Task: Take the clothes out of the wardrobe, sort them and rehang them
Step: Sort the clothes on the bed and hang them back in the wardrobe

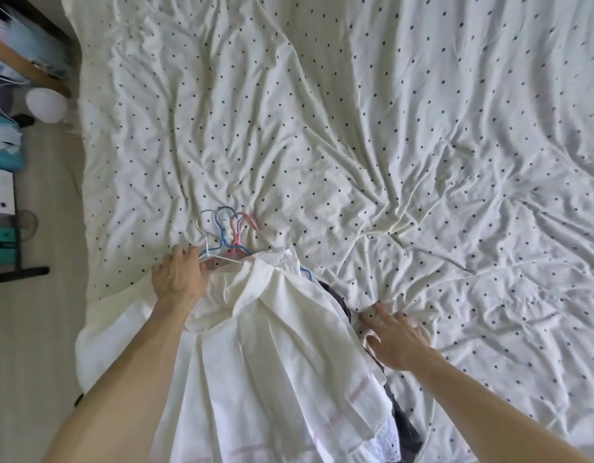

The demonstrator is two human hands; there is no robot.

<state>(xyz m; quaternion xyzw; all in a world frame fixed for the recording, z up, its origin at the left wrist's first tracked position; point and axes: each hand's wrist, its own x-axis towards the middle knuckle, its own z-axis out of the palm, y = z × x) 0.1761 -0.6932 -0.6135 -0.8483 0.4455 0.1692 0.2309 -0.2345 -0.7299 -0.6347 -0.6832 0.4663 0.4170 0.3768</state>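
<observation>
left hand (180, 279) grips hangers (227, 235) | clothes (272, 345) just beside flat right hand (396, 339)

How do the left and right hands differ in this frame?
The left hand curls its fingers round the hangers at the top of the white garment; the right hand grips nothing. The left hand's fingers are bent; the right hand's are spread flat on the dotted sheet beside that garment. Both are bare, backs facing up.
</observation>
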